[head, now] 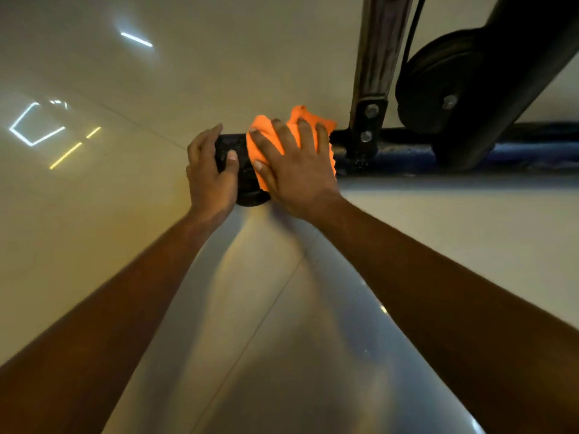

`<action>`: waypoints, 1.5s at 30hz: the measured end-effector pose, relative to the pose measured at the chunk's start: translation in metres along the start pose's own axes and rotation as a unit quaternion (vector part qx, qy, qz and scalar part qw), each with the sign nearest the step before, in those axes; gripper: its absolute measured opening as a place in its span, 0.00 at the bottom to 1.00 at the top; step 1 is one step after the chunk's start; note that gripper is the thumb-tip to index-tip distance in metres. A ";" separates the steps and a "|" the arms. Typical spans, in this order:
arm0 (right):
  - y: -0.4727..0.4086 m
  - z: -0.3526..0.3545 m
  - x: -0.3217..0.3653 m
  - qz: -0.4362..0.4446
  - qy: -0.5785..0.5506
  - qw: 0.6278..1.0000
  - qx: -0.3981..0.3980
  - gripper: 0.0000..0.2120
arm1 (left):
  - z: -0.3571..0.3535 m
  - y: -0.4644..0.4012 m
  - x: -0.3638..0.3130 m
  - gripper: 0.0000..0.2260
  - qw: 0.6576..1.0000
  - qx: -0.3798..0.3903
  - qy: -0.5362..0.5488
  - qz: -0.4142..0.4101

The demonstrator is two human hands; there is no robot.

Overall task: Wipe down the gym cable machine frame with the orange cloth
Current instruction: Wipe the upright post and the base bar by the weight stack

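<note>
Floor: glossy tile beneath the base bar.
Left hand: fingers curled round the bar's black end cap.
Right hand: fingers spread, pressing the orange cloth on the bar, beside the cap.
Pulley: above the bar.

A gym: cable machine frame with pulley on glossy tiled floor

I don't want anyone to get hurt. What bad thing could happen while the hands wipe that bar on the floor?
The right hand presses the orange cloth flat on the low base bar, near a bracket with bolts; fingers could scrape there. A pulley wheel and cable hang beside it; loose cloth might snag. The left hand grips the bar's black end cap and could slip on the shiny floor.
</note>
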State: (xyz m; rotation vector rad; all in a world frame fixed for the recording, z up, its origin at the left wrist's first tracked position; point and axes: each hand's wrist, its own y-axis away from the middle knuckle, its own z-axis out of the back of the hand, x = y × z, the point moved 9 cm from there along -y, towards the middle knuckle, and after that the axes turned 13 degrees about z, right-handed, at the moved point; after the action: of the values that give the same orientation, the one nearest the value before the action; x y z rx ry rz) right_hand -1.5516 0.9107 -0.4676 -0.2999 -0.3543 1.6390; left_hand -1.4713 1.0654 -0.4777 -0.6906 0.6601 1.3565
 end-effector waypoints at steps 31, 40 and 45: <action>-0.065 -0.019 0.085 0.055 0.003 0.998 0.008 0.29 | 0.023 -0.024 0.058 0.49 0.849 0.217 0.398 0.271; -0.048 -0.012 0.060 -0.005 0.016 1.000 -0.005 0.27 | 0.021 -0.024 0.055 0.46 0.865 0.201 0.372 0.270; -0.062 -0.016 0.074 0.050 0.003 0.999 0.004 0.29 | 0.021 -0.018 0.048 0.10 0.890 0.148 0.352 0.248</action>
State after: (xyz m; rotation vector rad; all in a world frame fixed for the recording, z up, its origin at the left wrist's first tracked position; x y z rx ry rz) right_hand -1.4962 0.9904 -0.4566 -0.3206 -0.3317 1.7365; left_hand -1.4482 1.1102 -0.5001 -0.7936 1.6867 1.4029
